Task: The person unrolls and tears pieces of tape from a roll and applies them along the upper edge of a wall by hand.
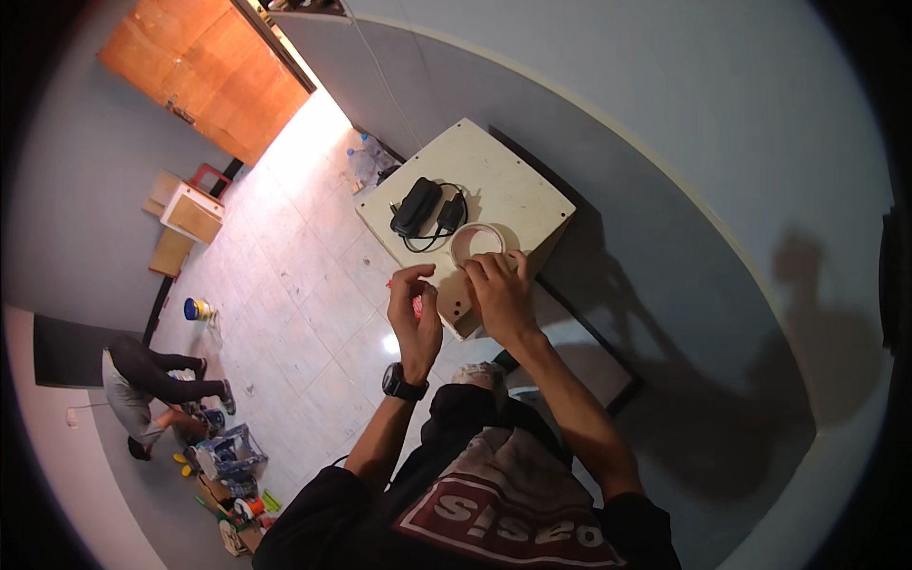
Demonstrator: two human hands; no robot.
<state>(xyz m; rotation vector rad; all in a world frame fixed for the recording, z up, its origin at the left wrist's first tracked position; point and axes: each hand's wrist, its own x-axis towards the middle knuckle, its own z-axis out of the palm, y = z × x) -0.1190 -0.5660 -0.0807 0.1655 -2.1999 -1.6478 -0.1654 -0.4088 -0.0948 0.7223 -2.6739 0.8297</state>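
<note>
My right hand [502, 299] has its fingers curled over the near rim of a roll of pale tape [458, 241] above the white box-shaped cabinet [513, 182]. To its left, my left hand [415, 317] is raised near the cabinet's front corner, fingers bent and thumb apart. A small red-and-white thing [417, 307] shows between thumb and fingers; whether it is gripped or lies behind is unclear. A black wristwatch [404, 382] is on my left wrist. Beyond the tape, a black power adapter [417, 206] with a coiled cable rests on the cabinet top.
A grey wall [641, 235] stands close on the right. At left, a person [153, 385] bends beside a paint-stained crate [231, 452] and scattered tools. A paint bucket [197, 309] stands on the tiled floor [306, 285]. Plastic bottles [363, 160] are behind the cabinet; a wooden door [206, 71] is farther back.
</note>
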